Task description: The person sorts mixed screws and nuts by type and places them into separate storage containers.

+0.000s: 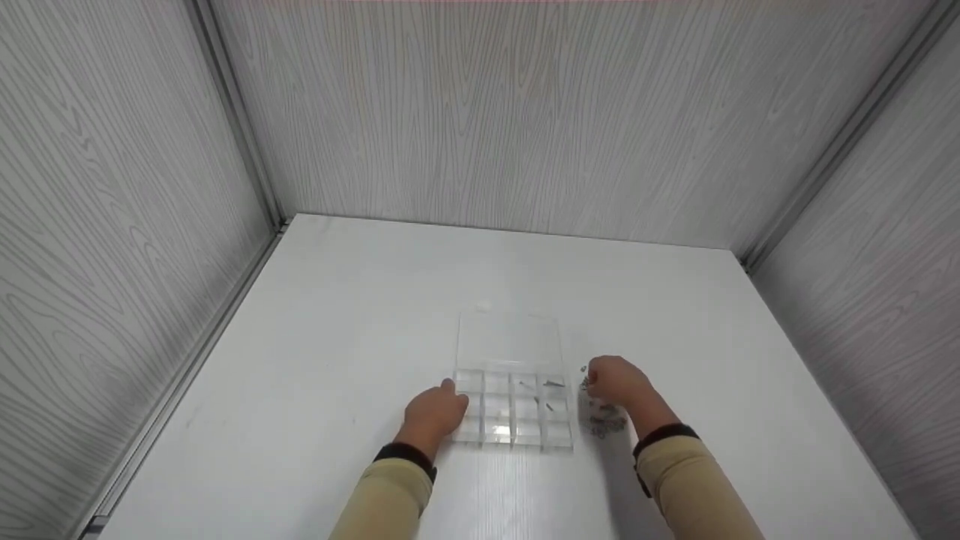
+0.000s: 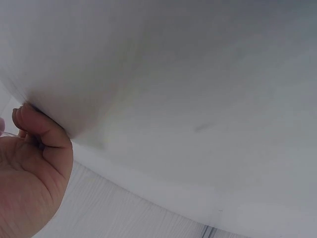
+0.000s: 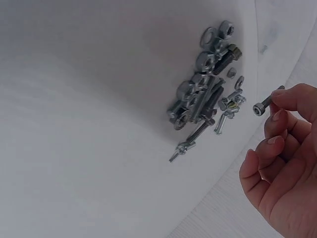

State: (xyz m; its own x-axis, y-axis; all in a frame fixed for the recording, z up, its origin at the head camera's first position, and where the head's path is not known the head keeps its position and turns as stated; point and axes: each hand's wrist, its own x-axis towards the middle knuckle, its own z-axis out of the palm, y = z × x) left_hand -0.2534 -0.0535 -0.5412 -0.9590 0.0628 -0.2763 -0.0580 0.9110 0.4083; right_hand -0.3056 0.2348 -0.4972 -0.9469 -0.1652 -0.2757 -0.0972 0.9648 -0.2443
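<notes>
A clear plastic compartment box [image 1: 512,414] lies on the table with its lid [image 1: 508,337] folded open away from me. My left hand [image 1: 435,412] grips the box's left edge; in the left wrist view its fingers [image 2: 37,121] are curled and only a sliver of plastic shows. Several small dark screws [image 1: 553,385] lie in the right-hand compartments. Between thumb and forefinger my right hand [image 3: 287,163] pinches a socket head bolt [image 3: 259,109], its head pointing away from the fingertips. This hand is over a pile of fasteners right of the box.
The pile holds several hex nuts [image 3: 205,62], bolts [image 3: 200,130], a washer [image 3: 208,37] and a wing nut [image 3: 182,148]. White table surface [image 1: 360,300] surrounds the box. Wood-grain panels [image 1: 487,112] stand at the back and both sides.
</notes>
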